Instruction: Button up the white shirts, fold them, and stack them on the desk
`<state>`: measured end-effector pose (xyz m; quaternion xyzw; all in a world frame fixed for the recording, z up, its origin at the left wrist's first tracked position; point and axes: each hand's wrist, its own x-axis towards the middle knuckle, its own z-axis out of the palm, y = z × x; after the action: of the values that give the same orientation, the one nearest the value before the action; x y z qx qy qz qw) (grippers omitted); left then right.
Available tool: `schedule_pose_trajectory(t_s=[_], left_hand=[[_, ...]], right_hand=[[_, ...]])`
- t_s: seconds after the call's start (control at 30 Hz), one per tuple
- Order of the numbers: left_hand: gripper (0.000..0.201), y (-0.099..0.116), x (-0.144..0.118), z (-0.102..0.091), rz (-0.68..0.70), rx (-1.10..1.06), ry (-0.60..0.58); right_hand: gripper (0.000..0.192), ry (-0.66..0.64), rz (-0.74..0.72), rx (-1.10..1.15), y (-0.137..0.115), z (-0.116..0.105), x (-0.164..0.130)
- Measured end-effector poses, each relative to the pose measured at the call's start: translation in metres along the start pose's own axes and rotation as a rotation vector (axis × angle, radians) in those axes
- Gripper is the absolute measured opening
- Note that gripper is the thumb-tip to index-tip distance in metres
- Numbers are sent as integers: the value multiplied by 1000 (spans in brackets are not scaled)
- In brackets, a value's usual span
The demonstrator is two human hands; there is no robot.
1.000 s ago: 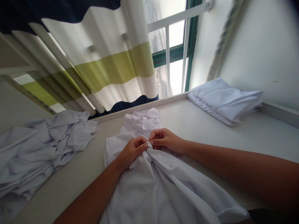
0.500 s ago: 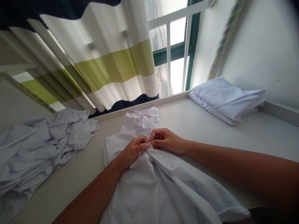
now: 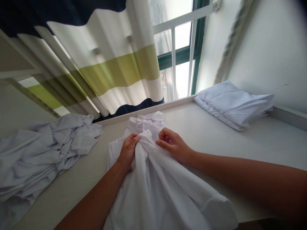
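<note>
A white collared shirt (image 3: 165, 188) lies lengthwise in front of me, its collar at the far end and its lower part spread toward me. My left hand (image 3: 128, 148) is closed on a gathered fold of the shirt's front, thumb on top. Just to the right, my right hand (image 3: 174, 145) hovers at the raised cloth with its fingers curled and the thumb apart from them. Nothing shows between those fingers. Buttons are hidden by the folds.
A crumpled heap of white garments (image 3: 48, 153) lies at the left. Folded white clothes (image 3: 232, 103) are stacked at the back right. A low ledge (image 3: 177, 103) runs along the back of the white surface (image 3: 259, 143), before a striped curtain (image 3: 120, 70) and a barred window.
My hands were pinching together at the shirt's front edge. Now my right hand has let go and sits apart, while my left has moved left and farther away, drawing the cloth along.
</note>
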<state>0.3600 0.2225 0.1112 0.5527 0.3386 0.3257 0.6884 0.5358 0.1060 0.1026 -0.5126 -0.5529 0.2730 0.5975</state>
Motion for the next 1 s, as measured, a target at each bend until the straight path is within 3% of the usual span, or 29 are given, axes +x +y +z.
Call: schedule_pose_trajectory(t_s=[0.13, 0.23, 0.3, 0.4, 0.5, 0.6, 0.7, 0.77, 0.83, 0.9, 1.0], left_hand=[[30, -3, 8, -9, 0, 92, 43], [30, -3, 7, -8, -27, 106, 7], [33, -1, 3, -4, -40, 60, -37], [51, 4, -4, 2, -61, -31, -215], [70, 13, -9, 3, -88, -33, -397], [71, 26, -8, -11, -192, 128, -470], [60, 43, -4, -36, -288, 392, -476], [50, 52, -2, -54, -357, 511, -547], [39, 57, 0, -66, -466, 592, -689], [31, 59, 0, -70, -540, 671, -816], [27, 58, -3, -63, -512, 742, -880]], right_hand=[[33, -184, -154, -331, -7, 1, -5], [22, -302, -129, -494, -7, 4, -8], [18, -311, -79, -507, -5, 5, -8], [19, -236, 14, -375, -1, 3, -5], [13, -121, 151, -49, 5, 1, 1], [22, -81, 280, 348, 14, -1, 7], [32, -65, 329, 569, 21, -2, 13], [33, -62, 336, 632, 25, -2, 15], [32, -58, 328, 657, 27, -2, 16], [32, -35, 302, 642, 28, 0, 16], [31, 19, 230, 503, 25, 1, 14]])
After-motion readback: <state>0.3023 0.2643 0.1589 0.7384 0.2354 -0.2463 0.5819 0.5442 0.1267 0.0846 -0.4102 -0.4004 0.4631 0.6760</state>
